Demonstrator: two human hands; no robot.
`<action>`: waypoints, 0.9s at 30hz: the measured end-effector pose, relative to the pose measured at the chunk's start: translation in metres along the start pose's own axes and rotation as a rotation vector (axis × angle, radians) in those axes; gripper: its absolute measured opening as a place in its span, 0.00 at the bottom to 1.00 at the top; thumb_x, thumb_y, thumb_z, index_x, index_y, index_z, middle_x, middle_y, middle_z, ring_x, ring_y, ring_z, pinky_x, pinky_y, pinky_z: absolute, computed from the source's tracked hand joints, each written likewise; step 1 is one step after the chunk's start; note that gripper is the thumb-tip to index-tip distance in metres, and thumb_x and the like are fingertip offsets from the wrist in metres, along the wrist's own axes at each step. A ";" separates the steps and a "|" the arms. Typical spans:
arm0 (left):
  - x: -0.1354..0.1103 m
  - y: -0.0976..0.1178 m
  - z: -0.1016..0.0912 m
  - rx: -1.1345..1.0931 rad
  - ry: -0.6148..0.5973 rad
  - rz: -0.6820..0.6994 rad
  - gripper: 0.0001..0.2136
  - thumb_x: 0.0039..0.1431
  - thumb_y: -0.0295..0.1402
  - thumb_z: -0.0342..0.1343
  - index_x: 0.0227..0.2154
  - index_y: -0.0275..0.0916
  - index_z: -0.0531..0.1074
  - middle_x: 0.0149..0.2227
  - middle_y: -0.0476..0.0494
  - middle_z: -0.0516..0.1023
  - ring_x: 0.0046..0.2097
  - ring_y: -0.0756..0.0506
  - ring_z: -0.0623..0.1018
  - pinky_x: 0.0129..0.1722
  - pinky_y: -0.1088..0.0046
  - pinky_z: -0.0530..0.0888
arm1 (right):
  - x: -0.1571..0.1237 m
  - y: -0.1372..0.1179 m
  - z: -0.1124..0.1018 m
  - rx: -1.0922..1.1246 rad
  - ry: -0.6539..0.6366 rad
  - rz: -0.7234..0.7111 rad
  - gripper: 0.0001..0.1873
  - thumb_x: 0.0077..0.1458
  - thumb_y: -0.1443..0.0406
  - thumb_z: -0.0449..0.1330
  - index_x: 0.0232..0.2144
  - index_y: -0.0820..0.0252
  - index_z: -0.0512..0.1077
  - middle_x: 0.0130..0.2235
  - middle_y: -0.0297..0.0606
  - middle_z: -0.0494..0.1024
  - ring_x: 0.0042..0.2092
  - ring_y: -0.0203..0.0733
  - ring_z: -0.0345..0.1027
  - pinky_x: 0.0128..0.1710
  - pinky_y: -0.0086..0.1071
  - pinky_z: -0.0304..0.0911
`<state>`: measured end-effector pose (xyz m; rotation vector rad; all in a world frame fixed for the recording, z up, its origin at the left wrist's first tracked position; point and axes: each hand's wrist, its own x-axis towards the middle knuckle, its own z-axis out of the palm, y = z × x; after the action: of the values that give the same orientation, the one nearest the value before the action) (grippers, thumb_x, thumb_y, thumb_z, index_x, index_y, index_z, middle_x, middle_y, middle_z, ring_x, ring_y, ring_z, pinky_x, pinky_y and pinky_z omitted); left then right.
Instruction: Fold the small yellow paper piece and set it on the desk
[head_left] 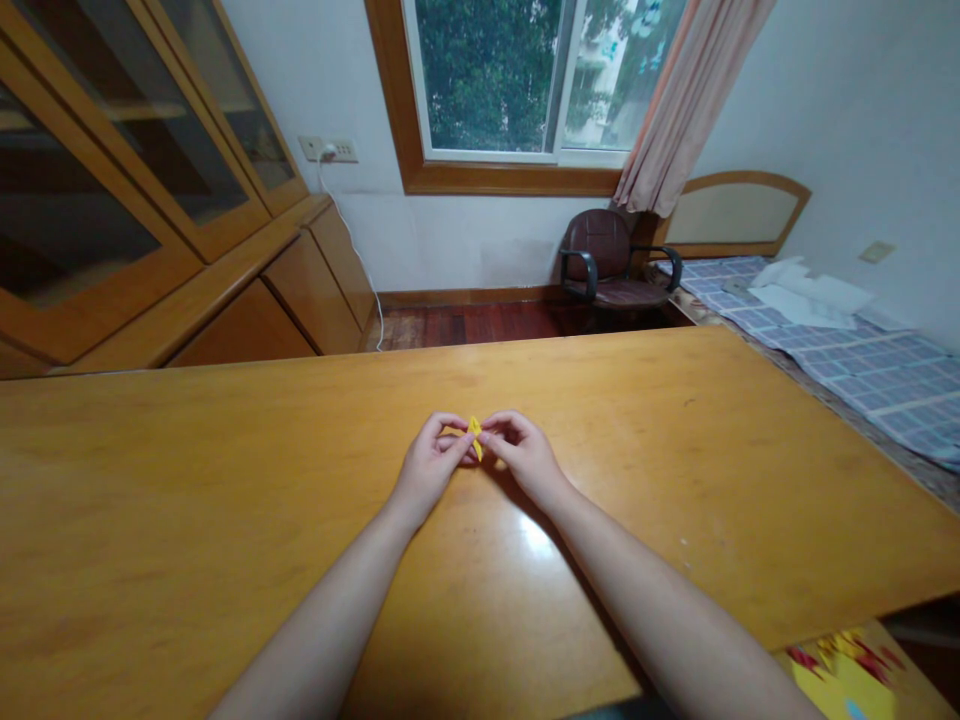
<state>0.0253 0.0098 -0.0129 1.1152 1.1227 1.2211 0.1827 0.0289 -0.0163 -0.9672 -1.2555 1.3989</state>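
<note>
Between my two hands, just above the wooden table [247, 470], is a small piece of folded yellow paper [475, 428]. My left hand [437, 455] pinches it from the left with thumb and fingertips. From the right, my right hand [525, 450] grips the same piece between thumb and forefinger. A narrow yellow point sticks down below the thumbs and another rises above them. My fingertips hide part of the folds.
Yellow paper and small red and yellow pieces [844, 675] lie on a lower surface at the bottom right. Beyond the table stand a brown armchair [600, 255] and a bed [847, 340]. A wooden cabinet [247, 300] lines the left.
</note>
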 end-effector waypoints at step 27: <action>0.002 0.001 -0.005 -0.160 -0.031 0.037 0.13 0.45 0.34 0.70 0.28 0.36 0.72 0.34 0.50 0.74 0.33 0.50 0.79 0.36 0.72 0.79 | -0.003 -0.001 -0.005 -0.056 -0.079 -0.087 0.11 0.51 0.61 0.66 0.37 0.58 0.75 0.33 0.34 0.77 0.31 0.34 0.67 0.32 0.29 0.62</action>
<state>0.0199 0.0115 -0.0131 1.0339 0.9664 1.2948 0.1887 0.0270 -0.0164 -0.8916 -1.3864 1.3514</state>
